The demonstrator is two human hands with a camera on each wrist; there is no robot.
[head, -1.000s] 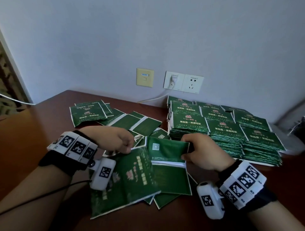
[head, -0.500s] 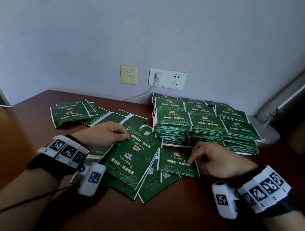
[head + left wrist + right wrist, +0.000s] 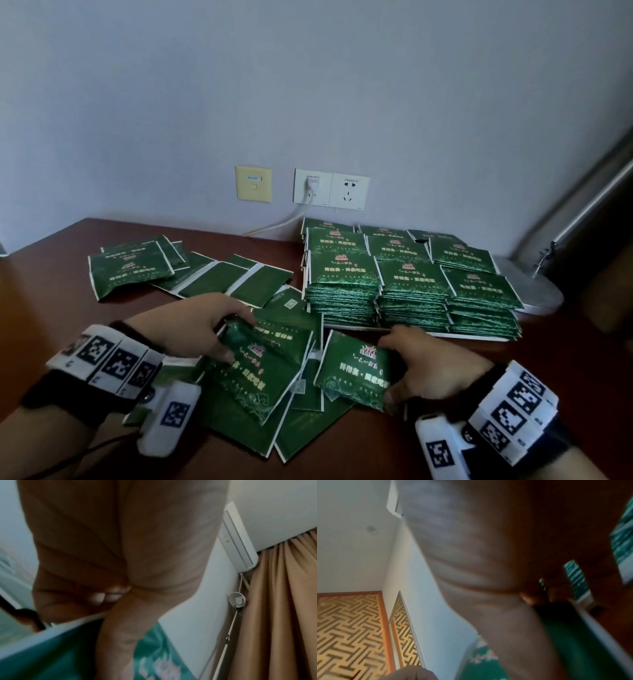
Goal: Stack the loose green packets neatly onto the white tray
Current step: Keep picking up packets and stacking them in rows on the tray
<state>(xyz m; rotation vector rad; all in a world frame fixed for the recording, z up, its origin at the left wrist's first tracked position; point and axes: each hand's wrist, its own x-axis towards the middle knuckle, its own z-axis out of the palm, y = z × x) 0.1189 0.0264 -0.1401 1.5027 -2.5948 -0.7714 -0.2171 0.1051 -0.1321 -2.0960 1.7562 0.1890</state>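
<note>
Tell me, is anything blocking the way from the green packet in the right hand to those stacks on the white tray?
Nothing visible does. The right hand grips a green foil packet just in front of the white tray, with only bare brown table between. The neat green stacks stand tall, so the packet must likely be lifted over their near edge.

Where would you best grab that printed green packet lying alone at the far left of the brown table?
Take the printed green packet by its near left corner, coming from the left: it lies flat, and that white-bordered edge is clear of neighbouring packets, I'd guess.
</note>
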